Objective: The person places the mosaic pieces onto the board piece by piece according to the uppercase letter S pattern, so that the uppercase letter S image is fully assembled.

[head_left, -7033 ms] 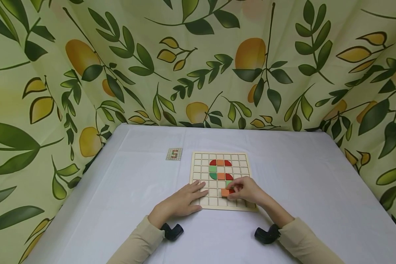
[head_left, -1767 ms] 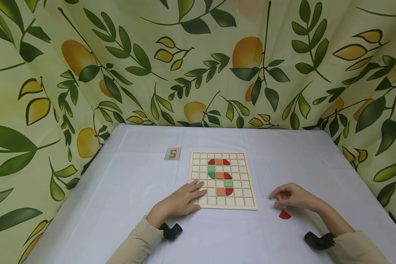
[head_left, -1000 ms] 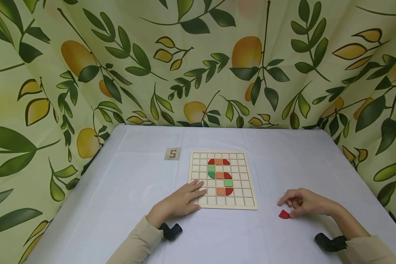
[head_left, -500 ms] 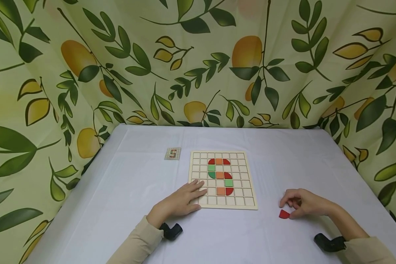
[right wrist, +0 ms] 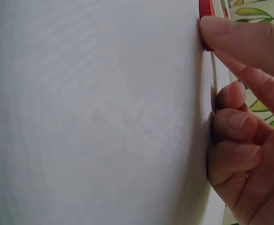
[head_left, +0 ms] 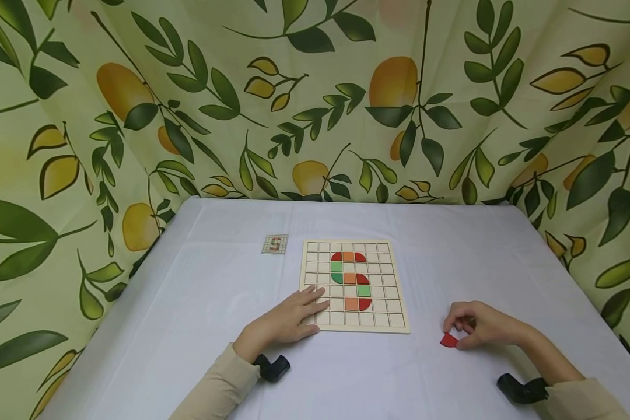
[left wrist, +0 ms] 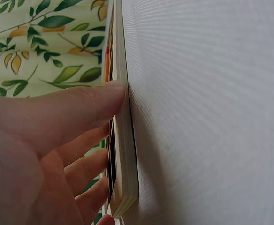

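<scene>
A square wooden grid board [head_left: 383,328] lies flat on the table, with red, orange and green tiles forming an S-like shape. My left hand [head_left: 284,318] rests on its lower left corner, fingers spread over the squares; in the left wrist view the thumb [left wrist: 97,103] touches the board's side edge. To the right of the board, my right hand [head_left: 490,325] pinches a red quarter-circle tile [head_left: 448,340] between thumb and index finger, low at the tablecloth. In the right wrist view the thumb covers part of the red tile [right wrist: 206,9], and the other fingers curl against the cloth.
A small pattern card [head_left: 275,244] showing an S on a grid lies left of the board's top corner. White cloth [head_left: 215,280] covers the table. A leaf-and-fruit-patterned curtain [head_left: 315,105] hangs behind and at both sides. Each wrist bears a black camera mount [head_left: 274,368].
The right hand has placed an orange tile on the board's lower part, then moved right to the red quarter-circle tile and gripped it, turning it slightly. The left hand stays on the board.
</scene>
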A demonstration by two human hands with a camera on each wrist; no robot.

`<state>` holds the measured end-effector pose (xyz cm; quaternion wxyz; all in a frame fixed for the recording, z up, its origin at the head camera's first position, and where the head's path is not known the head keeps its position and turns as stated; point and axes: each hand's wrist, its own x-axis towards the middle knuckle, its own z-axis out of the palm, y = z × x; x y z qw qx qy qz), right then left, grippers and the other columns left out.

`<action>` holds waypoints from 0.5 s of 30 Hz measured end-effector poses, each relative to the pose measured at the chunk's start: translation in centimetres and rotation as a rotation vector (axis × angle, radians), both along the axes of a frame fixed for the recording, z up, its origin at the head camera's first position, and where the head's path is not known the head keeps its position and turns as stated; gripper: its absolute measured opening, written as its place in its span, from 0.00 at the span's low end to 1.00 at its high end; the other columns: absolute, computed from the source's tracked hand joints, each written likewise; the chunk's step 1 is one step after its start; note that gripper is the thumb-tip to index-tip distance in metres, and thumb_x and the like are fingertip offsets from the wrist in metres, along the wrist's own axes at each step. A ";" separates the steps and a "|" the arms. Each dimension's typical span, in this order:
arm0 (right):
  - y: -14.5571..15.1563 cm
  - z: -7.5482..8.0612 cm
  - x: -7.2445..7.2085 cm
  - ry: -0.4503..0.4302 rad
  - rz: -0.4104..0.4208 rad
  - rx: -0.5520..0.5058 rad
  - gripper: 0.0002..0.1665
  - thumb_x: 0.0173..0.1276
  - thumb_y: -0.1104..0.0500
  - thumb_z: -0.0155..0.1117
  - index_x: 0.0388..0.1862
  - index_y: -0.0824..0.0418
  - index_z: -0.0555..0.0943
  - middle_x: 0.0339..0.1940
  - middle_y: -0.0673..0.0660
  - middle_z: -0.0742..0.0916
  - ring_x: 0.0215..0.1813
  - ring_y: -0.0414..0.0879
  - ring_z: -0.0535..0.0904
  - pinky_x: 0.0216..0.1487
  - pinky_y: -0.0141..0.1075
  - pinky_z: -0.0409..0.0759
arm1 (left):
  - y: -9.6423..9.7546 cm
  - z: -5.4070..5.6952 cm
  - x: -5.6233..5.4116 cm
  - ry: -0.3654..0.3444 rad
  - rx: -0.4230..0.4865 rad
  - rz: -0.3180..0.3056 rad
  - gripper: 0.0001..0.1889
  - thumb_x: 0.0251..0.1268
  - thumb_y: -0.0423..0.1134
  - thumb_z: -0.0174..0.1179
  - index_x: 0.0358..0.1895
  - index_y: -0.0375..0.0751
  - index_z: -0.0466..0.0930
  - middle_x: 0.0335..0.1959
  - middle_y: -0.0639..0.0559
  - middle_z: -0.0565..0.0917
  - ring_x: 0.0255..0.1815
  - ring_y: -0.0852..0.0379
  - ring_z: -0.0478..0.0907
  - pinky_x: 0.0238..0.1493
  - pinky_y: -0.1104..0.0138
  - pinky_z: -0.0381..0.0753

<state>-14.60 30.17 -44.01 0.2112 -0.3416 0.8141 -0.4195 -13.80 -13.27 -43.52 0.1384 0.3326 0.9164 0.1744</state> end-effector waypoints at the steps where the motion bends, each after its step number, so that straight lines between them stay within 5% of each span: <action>1: 0.0 0.0 0.0 0.002 0.001 -0.005 0.12 0.50 0.67 0.73 0.35 0.61 0.82 0.25 0.60 0.74 0.25 0.45 0.69 0.21 0.28 0.66 | 0.0 0.0 0.0 0.001 0.000 0.000 0.28 0.70 0.45 0.54 0.72 0.46 0.65 0.77 0.45 0.60 0.80 0.42 0.51 0.78 0.47 0.56; 15: -0.8 0.0 -0.2 -0.007 -0.072 0.071 0.12 0.51 0.64 0.74 0.34 0.61 0.82 0.22 0.59 0.76 0.24 0.36 0.68 0.22 0.27 0.66 | 0.0 0.1 0.1 0.006 0.000 -0.002 0.28 0.70 0.45 0.55 0.72 0.46 0.65 0.77 0.45 0.60 0.80 0.42 0.52 0.78 0.47 0.56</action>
